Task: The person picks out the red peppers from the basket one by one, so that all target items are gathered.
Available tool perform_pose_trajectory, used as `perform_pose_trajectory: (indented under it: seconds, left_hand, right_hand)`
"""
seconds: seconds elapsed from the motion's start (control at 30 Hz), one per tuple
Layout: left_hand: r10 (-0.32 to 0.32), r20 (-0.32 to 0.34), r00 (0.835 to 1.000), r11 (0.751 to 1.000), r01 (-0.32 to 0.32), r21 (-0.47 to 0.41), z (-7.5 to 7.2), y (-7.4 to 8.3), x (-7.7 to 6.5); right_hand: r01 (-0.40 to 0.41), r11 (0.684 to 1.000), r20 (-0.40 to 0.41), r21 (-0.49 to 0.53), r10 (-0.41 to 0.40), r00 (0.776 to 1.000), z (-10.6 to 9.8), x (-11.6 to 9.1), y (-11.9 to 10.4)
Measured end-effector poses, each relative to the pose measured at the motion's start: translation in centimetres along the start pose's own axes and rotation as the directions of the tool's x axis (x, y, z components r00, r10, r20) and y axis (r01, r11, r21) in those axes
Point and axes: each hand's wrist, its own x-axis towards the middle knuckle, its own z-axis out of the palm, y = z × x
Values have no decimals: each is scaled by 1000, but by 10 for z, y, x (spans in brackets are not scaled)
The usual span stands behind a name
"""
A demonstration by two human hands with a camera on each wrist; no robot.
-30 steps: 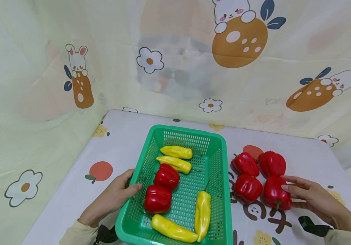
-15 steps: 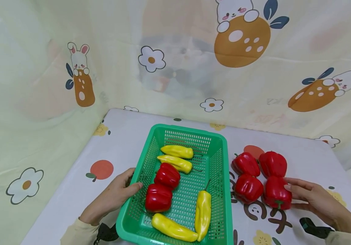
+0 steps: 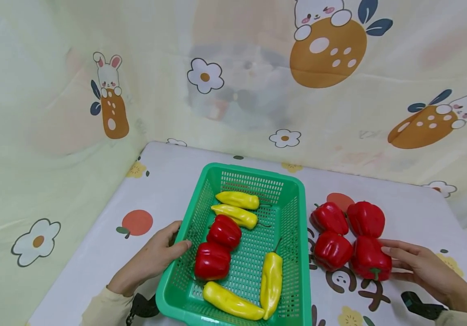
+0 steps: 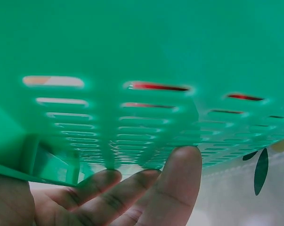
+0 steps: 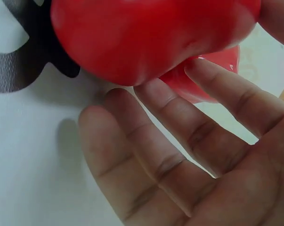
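Observation:
A green plastic basket stands at the table's middle. My left hand grips its left side, thumb over the rim, fingers along the slotted outer wall in the left wrist view. Inside lie red bell peppers on the left and several long yellow peppers. On the right my right hand rests its fingertips against the nearest red bell pepper, stem toward me. In the right wrist view its fingers reach out nearly straight beside and under that pepper.
More red bell peppers sit bunched behind and left of the touched one, right of the basket. The white tablecloth has printed fruit and flowers. A patterned curtain closes off the back and left sides.
The head view shifts slightly. Both hands, the basket and the peppers keep their places relative to one another.

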Motion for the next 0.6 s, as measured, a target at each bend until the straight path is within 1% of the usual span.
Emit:
perform_pose_trajectory:
  seconds: [0.3, 0.6]
  left_hand:
    - [-21, -17, 1000, 1000, 21, 12, 0, -1, -2]
    - [0, -10, 1000, 1000, 0, 30, 0, 1, 0]
  right_hand:
    - [-10, 998, -8, -56, 10, 1000, 4, 1, -2]
    - [-31, 985, -77, -169, 18, 997, 2, -1, -10]
